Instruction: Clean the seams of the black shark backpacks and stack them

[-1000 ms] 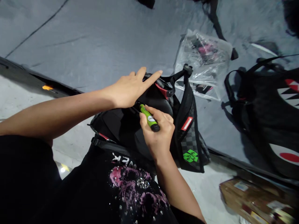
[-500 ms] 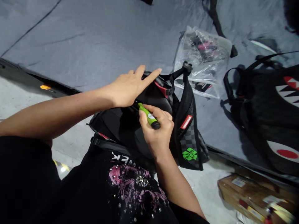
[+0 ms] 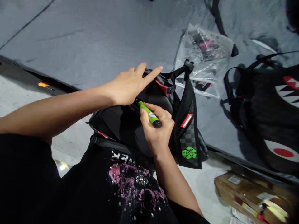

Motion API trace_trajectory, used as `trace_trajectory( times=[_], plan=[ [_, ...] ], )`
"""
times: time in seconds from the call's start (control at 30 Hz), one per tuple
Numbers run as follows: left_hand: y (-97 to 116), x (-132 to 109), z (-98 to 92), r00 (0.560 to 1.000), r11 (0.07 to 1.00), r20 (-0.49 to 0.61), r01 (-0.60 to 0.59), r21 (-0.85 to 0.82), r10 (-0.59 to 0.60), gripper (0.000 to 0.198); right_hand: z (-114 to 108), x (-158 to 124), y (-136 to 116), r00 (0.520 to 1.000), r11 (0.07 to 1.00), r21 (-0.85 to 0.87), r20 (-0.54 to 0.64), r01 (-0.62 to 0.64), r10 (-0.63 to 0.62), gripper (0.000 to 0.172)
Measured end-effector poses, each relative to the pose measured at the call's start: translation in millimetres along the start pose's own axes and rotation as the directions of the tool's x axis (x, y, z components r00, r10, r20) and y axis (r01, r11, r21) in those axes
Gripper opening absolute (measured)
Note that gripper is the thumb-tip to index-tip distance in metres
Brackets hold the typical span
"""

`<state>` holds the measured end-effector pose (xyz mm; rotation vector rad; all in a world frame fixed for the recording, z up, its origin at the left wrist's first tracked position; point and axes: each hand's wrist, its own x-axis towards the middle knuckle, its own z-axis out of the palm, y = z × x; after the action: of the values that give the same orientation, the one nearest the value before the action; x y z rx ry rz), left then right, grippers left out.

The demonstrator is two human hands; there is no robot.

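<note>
Left hand (image 3: 127, 88) lies flat, fingers spread, on top of the black backpack (image 3: 121, 124), I judge to pin it steady, while my right hand (image 3: 157, 133) pinches a green tool (image 3: 149, 114) with its tip on the fabric just under that palm. The backpack leans against my torso at the grey surface's (image 3: 93, 46) near edge; a clear plastic bag (image 3: 205, 59) lies beyond.
</note>
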<state>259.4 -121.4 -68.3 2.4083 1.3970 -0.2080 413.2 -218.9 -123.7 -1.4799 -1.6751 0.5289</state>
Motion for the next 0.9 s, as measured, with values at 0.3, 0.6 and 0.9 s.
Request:
trace_trajectory(
  times=[0.3, 0.6, 0.9],
  plan=[
    [-2.3, 0.5, 2.1, 1.000, 1.000, -0.010, -0.015, -0.005, 0.015, 0.096, -0.3, 2.5, 0.1, 1.000, 1.000, -0.003, 0.019, 0.011, -0.011, 0.015],
    [-1.1, -0.5, 0.0, 1.000, 1.000, -0.015, 0.001, -0.020, -0.001, 0.094, -1.4, 2.5, -0.8, 1.000, 1.000, -0.018, 0.024, -0.017, 0.018, 0.017],
    [-7.7, -4.5, 4.8, 0.997, 0.992, -0.074, -0.028, 0.125, 0.038, 0.091, -30.6, 8.4, -20.5, 0.997, 0.999, -0.026, 0.071, 0.037, -0.035, 0.011]
  ],
)
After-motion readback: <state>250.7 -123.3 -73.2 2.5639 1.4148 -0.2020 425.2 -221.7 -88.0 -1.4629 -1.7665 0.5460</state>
